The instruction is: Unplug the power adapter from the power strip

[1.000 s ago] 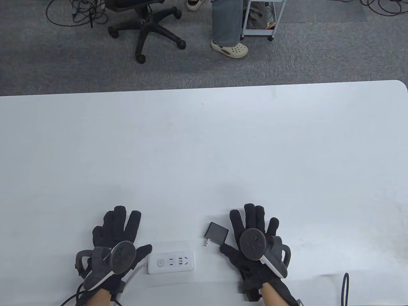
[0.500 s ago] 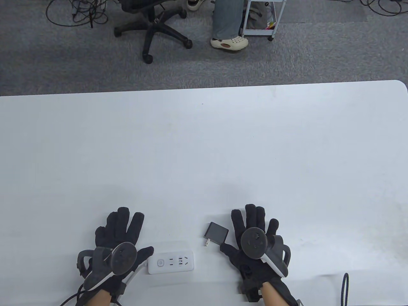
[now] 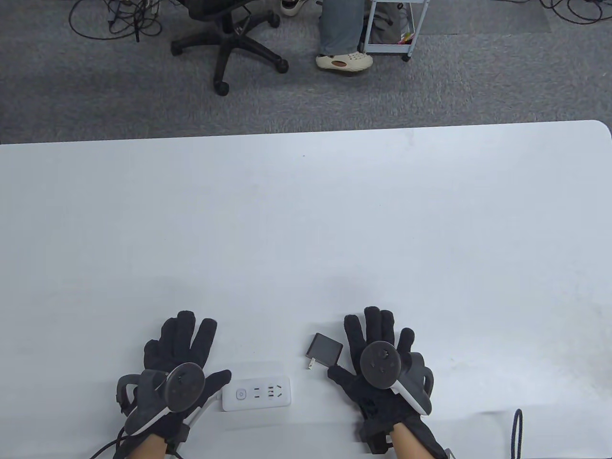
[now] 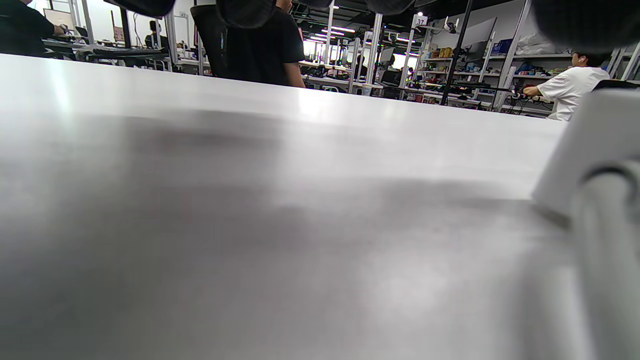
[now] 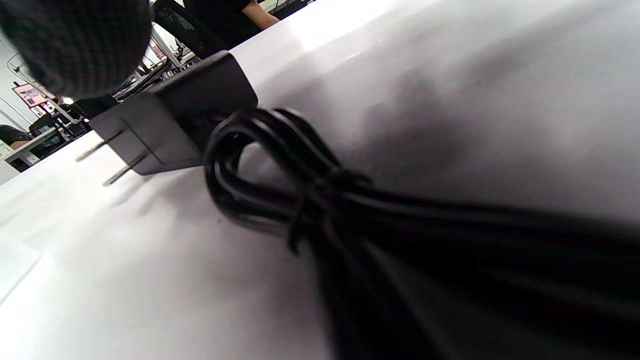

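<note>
The white power strip [image 3: 256, 393] lies near the table's front edge with its sockets bare. The black power adapter [image 3: 324, 351] lies on its side on the table to the strip's right, prongs out; in the right wrist view the adapter [image 5: 172, 120] lies beside its bundled black cable [image 5: 320, 200]. My left hand [image 3: 179, 356] lies flat with fingers spread, just left of the strip, holding nothing. My right hand [image 3: 375, 346] lies flat with fingers spread, just right of the adapter, its thumb near the adapter's corner. The strip's end [image 4: 585, 145] shows at the right of the left wrist view.
The white table [image 3: 306, 215] stretches far ahead. A black cable loop [image 3: 518, 432] lies at the front right edge. Beyond the far edge are an office chair [image 3: 229, 33], a seated person's legs [image 3: 342, 36] and a white cart [image 3: 389, 28] on grey carpet.
My left hand shifted slightly right. My right hand barely moved. The adapter and strip stayed put. In the background the chair rolled right and the person's foot shifted.
</note>
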`<state>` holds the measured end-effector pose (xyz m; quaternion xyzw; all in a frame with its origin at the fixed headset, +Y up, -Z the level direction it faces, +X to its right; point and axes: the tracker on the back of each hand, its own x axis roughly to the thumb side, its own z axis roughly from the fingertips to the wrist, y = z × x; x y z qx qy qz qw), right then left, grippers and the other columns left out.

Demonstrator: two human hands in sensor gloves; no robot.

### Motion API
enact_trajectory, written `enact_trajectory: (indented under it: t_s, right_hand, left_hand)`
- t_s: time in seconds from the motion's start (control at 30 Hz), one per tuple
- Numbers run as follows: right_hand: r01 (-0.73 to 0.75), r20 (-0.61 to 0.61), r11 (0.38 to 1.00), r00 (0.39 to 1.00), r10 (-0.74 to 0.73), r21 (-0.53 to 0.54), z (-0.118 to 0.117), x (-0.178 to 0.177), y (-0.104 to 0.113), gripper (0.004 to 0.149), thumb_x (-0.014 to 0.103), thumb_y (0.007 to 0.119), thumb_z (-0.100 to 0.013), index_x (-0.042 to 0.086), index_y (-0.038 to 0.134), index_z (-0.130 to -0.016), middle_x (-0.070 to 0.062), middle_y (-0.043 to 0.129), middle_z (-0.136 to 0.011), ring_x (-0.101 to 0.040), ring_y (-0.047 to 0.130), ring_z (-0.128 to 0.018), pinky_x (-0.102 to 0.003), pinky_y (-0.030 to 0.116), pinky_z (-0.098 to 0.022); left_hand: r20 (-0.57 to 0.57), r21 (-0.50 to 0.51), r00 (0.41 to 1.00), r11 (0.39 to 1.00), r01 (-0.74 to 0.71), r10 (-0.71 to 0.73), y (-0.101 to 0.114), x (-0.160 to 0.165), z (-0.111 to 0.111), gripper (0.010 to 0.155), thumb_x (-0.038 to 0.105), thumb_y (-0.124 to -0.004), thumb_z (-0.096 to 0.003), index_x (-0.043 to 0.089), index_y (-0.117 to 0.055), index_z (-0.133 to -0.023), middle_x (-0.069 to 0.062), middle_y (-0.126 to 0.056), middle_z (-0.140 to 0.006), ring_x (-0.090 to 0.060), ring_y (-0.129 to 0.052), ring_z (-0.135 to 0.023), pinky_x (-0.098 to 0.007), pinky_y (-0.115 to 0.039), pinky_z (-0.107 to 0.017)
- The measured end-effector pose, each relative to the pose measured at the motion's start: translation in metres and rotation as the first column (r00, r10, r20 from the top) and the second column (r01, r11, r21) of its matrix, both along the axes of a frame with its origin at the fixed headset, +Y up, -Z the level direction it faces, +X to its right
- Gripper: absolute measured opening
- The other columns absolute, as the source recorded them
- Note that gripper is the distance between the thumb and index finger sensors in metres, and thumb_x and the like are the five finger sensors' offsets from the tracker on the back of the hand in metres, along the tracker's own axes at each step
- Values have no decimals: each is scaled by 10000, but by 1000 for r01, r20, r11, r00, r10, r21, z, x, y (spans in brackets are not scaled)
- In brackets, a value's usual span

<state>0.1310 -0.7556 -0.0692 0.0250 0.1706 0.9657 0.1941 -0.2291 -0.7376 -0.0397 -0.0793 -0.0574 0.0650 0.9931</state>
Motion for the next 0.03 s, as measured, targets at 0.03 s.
enact_trajectory:
  t_s: [0.03]
  right_hand:
    - [1, 0, 1000, 1000, -1, -1, 0, 0, 0, 915, 679, 715, -335, 501, 27, -912, 58, -99, -1078, -206, -69, -1055, -578, -34, -711]
  left_hand:
    - [0, 0, 1000, 1000, 0, 0, 0, 0, 0, 950, 736, -683, -369, 346, -291, -1142, -106, -222, -1256, -470, -362, -1150, -710, -434, -734]
